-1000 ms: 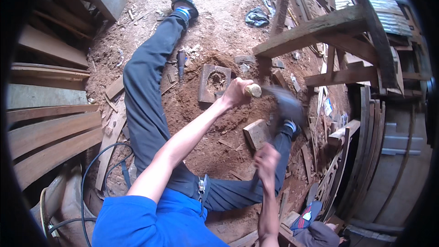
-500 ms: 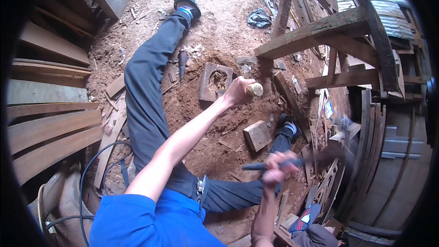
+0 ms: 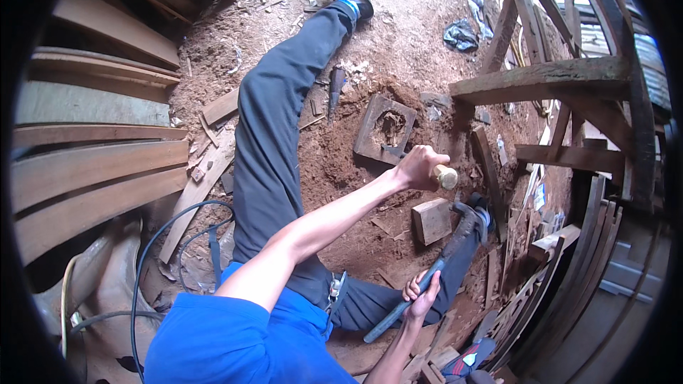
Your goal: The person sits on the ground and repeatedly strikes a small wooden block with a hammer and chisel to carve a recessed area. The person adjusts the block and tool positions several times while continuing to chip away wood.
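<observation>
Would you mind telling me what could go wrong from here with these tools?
The hammer in the right hand might miss the tool handle and strike the bare left hand.
The holed wooden block lies on loose-looking dirt, so it could shift if struck.
The hammer overlaps the right leg in view; a stray swing might catch it.

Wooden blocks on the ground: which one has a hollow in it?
The larger block, beyond the left hand: a rough hollow opens in its face. The smaller block shows plain faces only.
</observation>
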A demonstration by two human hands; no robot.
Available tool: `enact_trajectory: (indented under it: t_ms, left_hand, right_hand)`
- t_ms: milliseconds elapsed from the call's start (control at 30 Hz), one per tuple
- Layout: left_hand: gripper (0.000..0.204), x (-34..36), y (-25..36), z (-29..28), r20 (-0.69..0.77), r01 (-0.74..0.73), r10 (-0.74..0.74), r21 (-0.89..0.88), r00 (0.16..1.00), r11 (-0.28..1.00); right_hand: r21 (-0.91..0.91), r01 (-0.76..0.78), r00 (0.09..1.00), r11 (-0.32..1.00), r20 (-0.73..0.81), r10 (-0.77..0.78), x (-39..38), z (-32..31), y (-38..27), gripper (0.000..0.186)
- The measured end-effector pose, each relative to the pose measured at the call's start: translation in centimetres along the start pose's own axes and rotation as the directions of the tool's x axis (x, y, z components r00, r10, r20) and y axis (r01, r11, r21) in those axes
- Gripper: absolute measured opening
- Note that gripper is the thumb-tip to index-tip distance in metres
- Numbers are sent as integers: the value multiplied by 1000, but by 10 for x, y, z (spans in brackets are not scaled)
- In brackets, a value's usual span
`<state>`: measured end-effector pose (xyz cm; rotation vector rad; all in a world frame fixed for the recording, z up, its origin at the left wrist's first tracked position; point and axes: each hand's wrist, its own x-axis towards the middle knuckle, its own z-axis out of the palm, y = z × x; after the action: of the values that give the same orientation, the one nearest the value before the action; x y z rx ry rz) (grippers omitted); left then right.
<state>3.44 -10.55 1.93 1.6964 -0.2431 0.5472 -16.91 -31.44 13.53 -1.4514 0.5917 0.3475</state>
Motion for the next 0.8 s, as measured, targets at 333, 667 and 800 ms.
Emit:
enact_trajectory:
  t_ms: [333,667,800]
  left_hand:
    - [25,-11,2,-14,108,-72,90,-160,990,985]
    - [27,-9,5,-19,150,-14,37,-151,988,988]
    - [25,1,-4,-13,127,18,3,-165,992,986]
  right_hand:
    - [-359,68,998,931,38,-58,45,17,-44,50]
    - [23,645,677,764,448,-584,61,47,-170,59]
    - [122,718,594,686,405,-695,36,48,-131,58]
